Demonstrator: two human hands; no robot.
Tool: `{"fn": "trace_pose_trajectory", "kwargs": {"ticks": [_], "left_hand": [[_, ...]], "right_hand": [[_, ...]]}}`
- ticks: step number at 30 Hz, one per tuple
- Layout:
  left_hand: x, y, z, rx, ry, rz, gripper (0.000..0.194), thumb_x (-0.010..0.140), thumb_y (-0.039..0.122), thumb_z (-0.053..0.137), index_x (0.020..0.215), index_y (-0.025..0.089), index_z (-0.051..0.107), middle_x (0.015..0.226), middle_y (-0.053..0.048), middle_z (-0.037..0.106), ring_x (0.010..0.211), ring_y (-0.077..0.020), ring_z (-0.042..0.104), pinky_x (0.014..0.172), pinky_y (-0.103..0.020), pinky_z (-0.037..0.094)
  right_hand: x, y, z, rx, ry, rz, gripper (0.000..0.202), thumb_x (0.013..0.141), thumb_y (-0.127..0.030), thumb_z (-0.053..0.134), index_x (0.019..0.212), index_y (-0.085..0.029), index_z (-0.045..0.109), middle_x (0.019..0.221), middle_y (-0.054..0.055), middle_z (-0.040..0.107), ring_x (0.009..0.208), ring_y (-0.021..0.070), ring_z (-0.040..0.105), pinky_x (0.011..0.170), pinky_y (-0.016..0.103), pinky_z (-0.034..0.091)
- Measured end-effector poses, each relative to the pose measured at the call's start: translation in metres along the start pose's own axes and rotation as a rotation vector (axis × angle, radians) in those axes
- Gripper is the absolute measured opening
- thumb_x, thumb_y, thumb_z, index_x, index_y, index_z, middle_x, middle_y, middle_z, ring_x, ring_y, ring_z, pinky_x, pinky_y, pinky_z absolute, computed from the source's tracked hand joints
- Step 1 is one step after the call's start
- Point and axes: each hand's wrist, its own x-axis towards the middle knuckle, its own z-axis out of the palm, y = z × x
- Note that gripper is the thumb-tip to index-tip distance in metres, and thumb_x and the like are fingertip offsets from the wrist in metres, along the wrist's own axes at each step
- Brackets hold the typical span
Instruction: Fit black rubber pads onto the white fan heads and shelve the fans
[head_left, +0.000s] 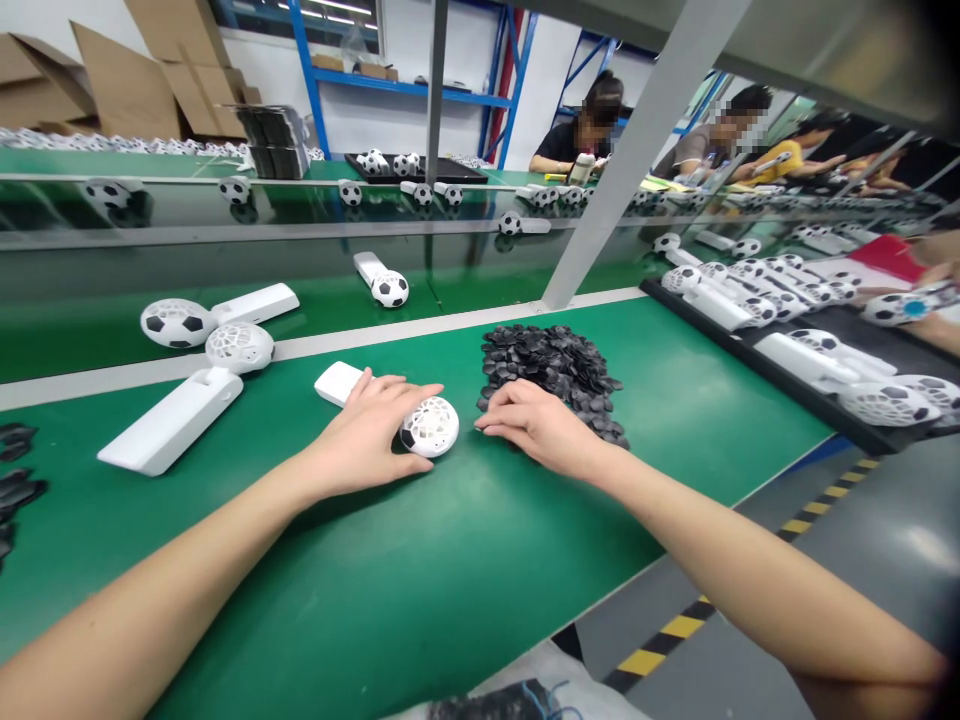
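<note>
My left hand [371,425] lies over a white handheld fan [430,427] with a football-patterned round head, gripping it against the green mat [450,560]; the fan's white handle [337,382] sticks out to the far left. My right hand [532,422] rests palm down at the near edge of a pile of small black pieces [551,365], fingertips pointing left towards the fan head. Whether those fingers pinch a piece is hidden.
Another white fan [180,410] lies to the left, one with black patches [180,322] behind it, and one on the conveyor belt [381,280]. A black tray [817,370] of fans stands at right. A slanted grey post [600,210] rises behind the pile. Other people sit far back.
</note>
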Motion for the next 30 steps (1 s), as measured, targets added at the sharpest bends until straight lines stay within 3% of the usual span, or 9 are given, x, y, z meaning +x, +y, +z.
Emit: {"fn": "trace_pose_trajectory", "kwargs": {"ticks": [3, 6, 9, 13, 19, 22, 25, 28, 30], "left_hand": [[0.000, 0.000, 0.003, -0.025, 0.023, -0.005, 0.074, 0.065, 0.053, 0.062, 0.129, 0.026, 0.037, 0.124, -0.008, 0.049, 0.119, -0.0294, 0.036, 0.103, -0.056, 0.010], [-0.001, 0.006, 0.003, -0.092, 0.152, -0.022, 0.070, 0.062, 0.054, 0.065, 0.122, 0.024, 0.045, 0.122, -0.008, 0.049, 0.117, -0.0285, 0.037, 0.101, -0.052, 0.018], [-0.003, 0.019, 0.000, -0.116, 0.322, 0.031, 0.047, 0.061, 0.049, 0.068, 0.100, 0.024, 0.060, 0.113, -0.006, 0.053, 0.111, -0.0255, 0.039, 0.099, -0.046, 0.027], [-0.007, 0.032, -0.005, -0.143, 0.387, 0.112, 0.011, 0.073, 0.035, 0.063, 0.078, 0.026, 0.066, 0.095, -0.002, 0.058, 0.102, -0.0213, 0.043, 0.093, -0.041, 0.033], [-0.013, 0.042, -0.011, -0.058, 0.466, 0.201, 0.014, 0.080, 0.029, 0.056, 0.072, 0.023, 0.064, 0.080, -0.001, 0.061, 0.097, -0.0208, 0.045, 0.091, -0.041, 0.032], [-0.017, 0.052, -0.006, 0.043, 0.311, 0.355, 0.019, 0.083, 0.029, 0.050, 0.072, 0.022, 0.064, 0.075, -0.001, 0.061, 0.084, -0.0184, 0.047, 0.086, -0.040, 0.033], [-0.019, 0.060, 0.005, 0.113, 0.113, 0.435, 0.026, 0.084, 0.029, 0.048, 0.065, 0.019, 0.063, 0.067, -0.001, 0.059, 0.069, -0.0160, 0.048, 0.070, -0.034, 0.035], [-0.020, 0.062, 0.014, 0.117, 0.078, 0.396, 0.035, 0.082, 0.039, 0.050, 0.057, 0.017, 0.060, 0.058, -0.001, 0.057, 0.062, -0.0153, 0.047, 0.063, -0.032, 0.033], [-0.021, 0.062, 0.015, 0.101, 0.067, 0.356, 0.032, 0.085, 0.035, 0.047, 0.063, 0.017, 0.062, 0.061, -0.001, 0.058, 0.062, -0.0149, 0.049, 0.065, -0.032, 0.034]], "right_hand": [[0.001, -0.012, -0.001, 0.117, 0.038, 0.049, 0.011, 0.081, -0.019, 0.056, 0.090, -0.020, 0.063, 0.080, 0.002, 0.062, 0.076, 0.0142, 0.056, 0.072, 0.028, 0.046], [0.003, -0.026, -0.002, 0.189, 0.073, 0.048, 0.006, 0.079, -0.017, 0.058, 0.083, -0.019, 0.062, 0.078, 0.001, 0.063, 0.074, 0.0133, 0.057, 0.070, 0.027, 0.046], [0.005, -0.037, -0.004, 0.268, 0.099, 0.035, 0.006, 0.080, -0.016, 0.056, 0.081, -0.019, 0.061, 0.078, 0.001, 0.063, 0.075, 0.0127, 0.057, 0.071, 0.025, 0.045], [0.006, -0.044, -0.007, 0.335, 0.100, 0.060, 0.007, 0.081, -0.018, 0.055, 0.081, -0.019, 0.062, 0.076, 0.001, 0.063, 0.071, 0.0126, 0.057, 0.069, 0.025, 0.045], [0.005, -0.040, -0.010, 0.533, 0.097, 0.220, 0.006, 0.081, -0.021, 0.054, 0.080, -0.017, 0.059, 0.077, 0.000, 0.062, 0.071, 0.0124, 0.057, 0.066, 0.025, 0.046], [0.005, -0.035, -0.008, 0.515, 0.131, 0.255, 0.006, 0.081, -0.021, 0.054, 0.080, -0.017, 0.059, 0.077, 0.000, 0.062, 0.072, 0.0128, 0.056, 0.067, 0.026, 0.046], [0.006, -0.036, -0.002, 0.345, 0.144, 0.144, 0.006, 0.080, -0.018, 0.055, 0.077, -0.018, 0.060, 0.077, 0.000, 0.062, 0.074, 0.0131, 0.055, 0.070, 0.027, 0.043], [0.007, -0.038, 0.003, 0.226, 0.117, 0.061, 0.008, 0.081, -0.017, 0.055, 0.076, -0.018, 0.061, 0.073, 0.000, 0.061, 0.071, 0.0127, 0.054, 0.072, 0.028, 0.041], [0.008, -0.039, 0.003, 0.192, 0.114, 0.036, 0.007, 0.081, -0.017, 0.055, 0.077, -0.018, 0.061, 0.073, 0.000, 0.061, 0.071, 0.0124, 0.054, 0.071, 0.028, 0.041]]}}
